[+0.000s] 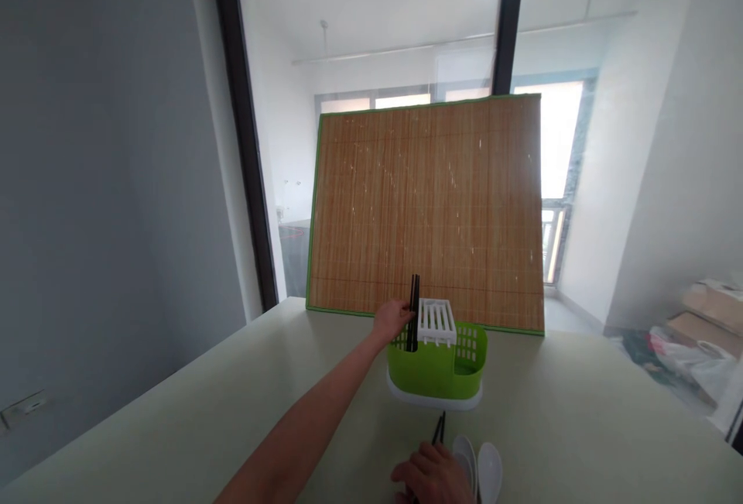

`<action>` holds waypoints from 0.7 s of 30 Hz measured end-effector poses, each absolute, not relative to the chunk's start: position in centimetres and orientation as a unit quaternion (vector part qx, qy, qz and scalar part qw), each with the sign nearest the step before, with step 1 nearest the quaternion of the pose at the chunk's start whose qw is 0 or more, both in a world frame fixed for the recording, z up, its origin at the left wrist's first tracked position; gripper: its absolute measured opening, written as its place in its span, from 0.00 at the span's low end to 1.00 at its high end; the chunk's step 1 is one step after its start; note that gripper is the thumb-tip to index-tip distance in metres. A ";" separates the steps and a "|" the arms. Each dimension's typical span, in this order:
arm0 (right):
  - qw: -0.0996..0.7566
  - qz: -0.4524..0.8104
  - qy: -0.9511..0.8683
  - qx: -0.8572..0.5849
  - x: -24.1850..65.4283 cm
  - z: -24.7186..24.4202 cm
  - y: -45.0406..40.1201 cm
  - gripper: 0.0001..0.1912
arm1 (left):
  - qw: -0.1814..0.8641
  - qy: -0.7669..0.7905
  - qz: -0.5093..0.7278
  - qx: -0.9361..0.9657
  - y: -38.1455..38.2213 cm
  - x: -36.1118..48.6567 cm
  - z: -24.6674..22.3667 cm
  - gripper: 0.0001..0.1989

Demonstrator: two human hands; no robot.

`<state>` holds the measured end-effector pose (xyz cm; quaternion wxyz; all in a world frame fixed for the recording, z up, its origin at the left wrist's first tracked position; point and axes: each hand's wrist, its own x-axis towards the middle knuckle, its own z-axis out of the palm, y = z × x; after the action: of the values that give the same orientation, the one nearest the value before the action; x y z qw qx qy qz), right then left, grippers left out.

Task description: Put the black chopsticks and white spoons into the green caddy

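Note:
A green utensil holder with a white base and a white slatted rack on top stands on the table. Black chopsticks stand upright in its left compartment, and my left hand has its fingers closed around them. Near the bottom edge, my right hand is over more black chopsticks, its fingers bent around them. White spoons lie just right of that hand, partly hidden by it.
The pale table extends to both sides. A bamboo mat with green edging stands upright behind the holder. Boxes and plastic bags lie beyond the table at the right.

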<state>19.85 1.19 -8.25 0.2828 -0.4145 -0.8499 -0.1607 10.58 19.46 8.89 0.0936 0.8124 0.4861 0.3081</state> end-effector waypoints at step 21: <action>0.393 -0.077 -0.795 -0.455 20.9 -3.4 -1.5 0.10 | 0.158 0.489 0.399 0.759 2.2 4.1 0.0 0.13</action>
<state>20.91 -1.49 -3.43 0.3934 -0.4554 -0.7949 -0.0770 4.13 2.16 -0.03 0.1579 0.7594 0.4889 0.3992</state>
